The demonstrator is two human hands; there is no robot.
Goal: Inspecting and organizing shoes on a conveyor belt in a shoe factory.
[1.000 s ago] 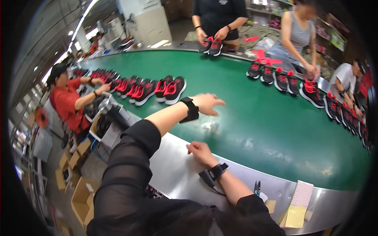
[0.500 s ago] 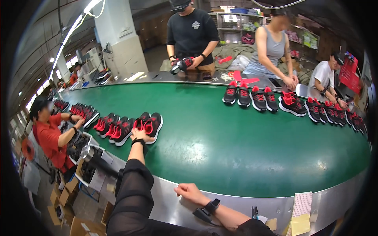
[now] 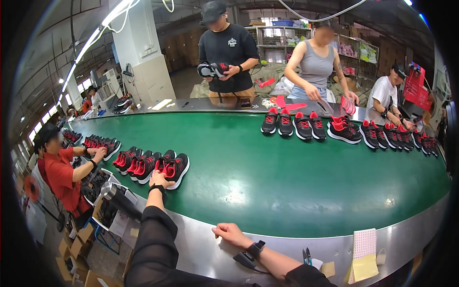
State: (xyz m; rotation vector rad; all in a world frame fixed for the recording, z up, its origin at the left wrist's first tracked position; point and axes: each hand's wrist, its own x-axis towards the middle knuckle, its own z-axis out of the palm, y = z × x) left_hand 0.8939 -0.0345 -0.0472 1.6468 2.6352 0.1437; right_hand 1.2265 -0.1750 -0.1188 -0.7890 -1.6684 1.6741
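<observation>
My left hand point(image 3: 160, 180) reaches onto the green belt and is closed at the heel end of a black and red sneaker point(image 3: 176, 171). Its mate stands close beside it, partly hidden. Just left of them, further black and red sneakers point(image 3: 144, 168) stand in pairs with white soles down. My right hand point(image 3: 230, 234) rests on the metal border at the near side, fingers loosely curled, nothing visible in them. A dark band with a small device point(image 3: 256, 247) is round that wrist.
The curved green belt point(image 3: 248, 158) fills the middle. More sneakers point(image 3: 310, 126) line its far right side. Snips point(image 3: 306, 256) and a paper pad point(image 3: 364, 248) lie by my right forearm; a dark tumbler point(image 3: 120, 200) stands near my left arm. Several co-workers stand around the belt.
The view has shifted slightly; my hands stay at the same places. Across the belt, the co-worker in grey has moved both hands apart and now holds a pinkish-red piece.
</observation>
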